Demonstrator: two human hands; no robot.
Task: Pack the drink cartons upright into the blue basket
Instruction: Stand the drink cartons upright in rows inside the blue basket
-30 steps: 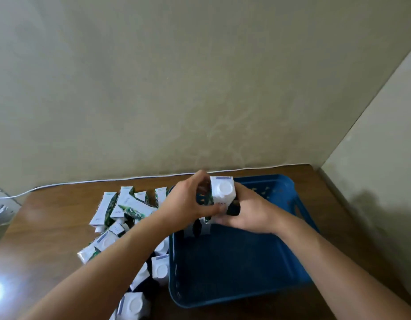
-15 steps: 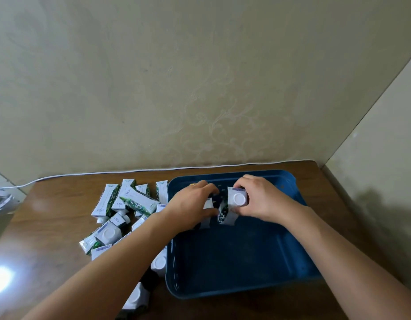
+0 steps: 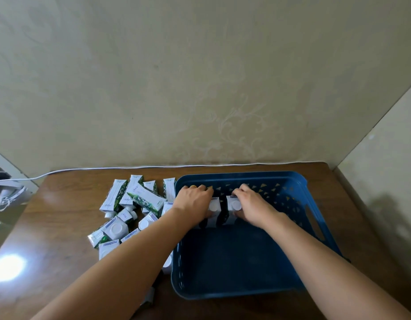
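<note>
Left hand wraps one upright carton; right hand grips its neighbour, both at blue basket's 11 o'clock corner. Loose cartons piled at basket's 9 o'clock.

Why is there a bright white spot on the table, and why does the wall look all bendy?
In the head view, the white spot is glare from a light, bouncing off the shiny wooden table; the wide-angle lens curves the wall and the white cable; inside the blue basket it is dim and shadowed.
</note>
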